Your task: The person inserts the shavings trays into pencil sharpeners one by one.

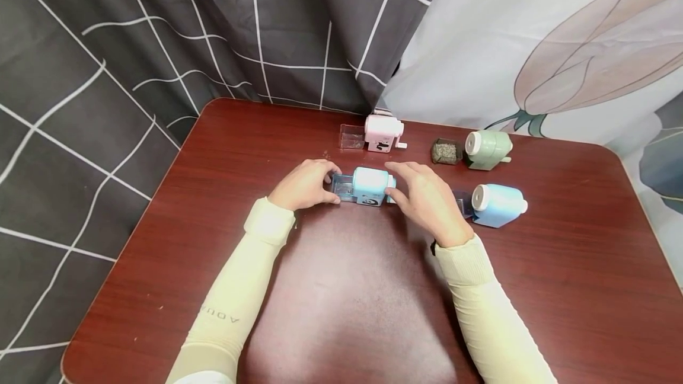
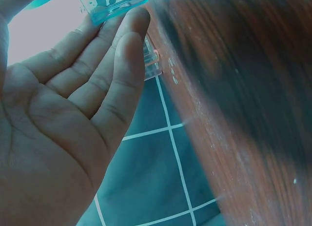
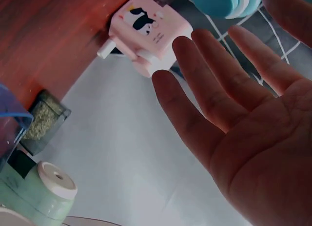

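Observation:
A light blue crank pencil sharpener [image 1: 370,185] with a panda print stands at the table's middle, its clear drawer [image 1: 344,187] pulled out leftward. My left hand [image 1: 305,185] pinches the drawer's outer end between thumb and fingers. In the left wrist view, fingertips [image 2: 135,21] lie against the clear blue drawer [image 2: 117,6], and the thumb's tip is out of frame. My right hand [image 1: 427,200] is around the sharpener's knob end, fingers spread and loosely extended. The right wrist view has the blue knob end [image 3: 214,1] between its thumb and fingers, overlapping them closely.
Behind stands a pink sharpener [image 1: 381,131] with its drawer out. Rightward are a green sharpener [image 1: 488,150], a drawer of shavings [image 1: 446,152] and a blue sharpener [image 1: 498,205]. Curtains [image 1: 240,28] hang along the far edge of the red-brown table [image 1: 213,242].

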Demonstrator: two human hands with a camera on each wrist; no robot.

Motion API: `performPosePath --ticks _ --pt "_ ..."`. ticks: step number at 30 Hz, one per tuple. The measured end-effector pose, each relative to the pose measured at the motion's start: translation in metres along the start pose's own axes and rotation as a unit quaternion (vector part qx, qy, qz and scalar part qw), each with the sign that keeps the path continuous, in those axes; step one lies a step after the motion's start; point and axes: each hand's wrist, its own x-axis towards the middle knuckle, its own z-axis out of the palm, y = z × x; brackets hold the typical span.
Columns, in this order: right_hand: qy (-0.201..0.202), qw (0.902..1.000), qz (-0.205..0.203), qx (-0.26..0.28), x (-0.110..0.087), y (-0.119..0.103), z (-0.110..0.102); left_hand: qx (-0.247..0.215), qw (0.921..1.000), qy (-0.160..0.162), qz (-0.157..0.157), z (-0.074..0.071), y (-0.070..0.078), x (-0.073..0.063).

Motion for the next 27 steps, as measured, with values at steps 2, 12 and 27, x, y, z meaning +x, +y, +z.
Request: performPosePath --ticks 2,12,27 --pt "0.001 1.0000 -0.003 0.003 0.001 -0.001 0.001 0.000 1.0000 0.001 0.001 0.000 0.001 0.000" --pt "-0.001 0.9999 -0.002 0.014 0.003 -0.002 0.002 0.001 0.9999 0.002 0.011 0.001 0.008 -0.001" --pt "0.004 0.9999 -0.005 0.014 0.003 -0.003 0.002 -0.007 0.9998 -0.001 0.016 0.006 0.012 0.004"
